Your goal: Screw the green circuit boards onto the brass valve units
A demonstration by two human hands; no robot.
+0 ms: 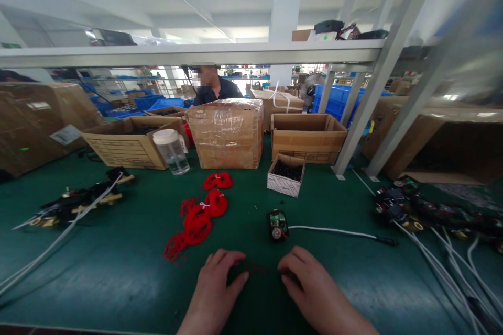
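My left hand (218, 285) is over the green table, thumb and forefinger apart with a gap between their tips. Opposite it, my right hand (308, 285) has its fingers curled and its thumb close to the forefinger; anything between them is too small to make out. Thin dark red strands (257, 268) lie blurred between the two hands. Beyond them sits a black housing with a green circuit board (277, 224), its white cable (334, 230) running right to a black connector (387, 241). Tied bundles of red rings or cord (198, 222) lie beyond my left hand.
A small white box of black parts (286, 178) stands past the circuit board. Cardboard boxes (228, 136) and a water bottle (172, 152) line the back. Cabled assemblies with brass fittings lie left (78, 201) and right (396, 207). Shelf posts (363, 115) rise at right. A person (218, 89) sits opposite.
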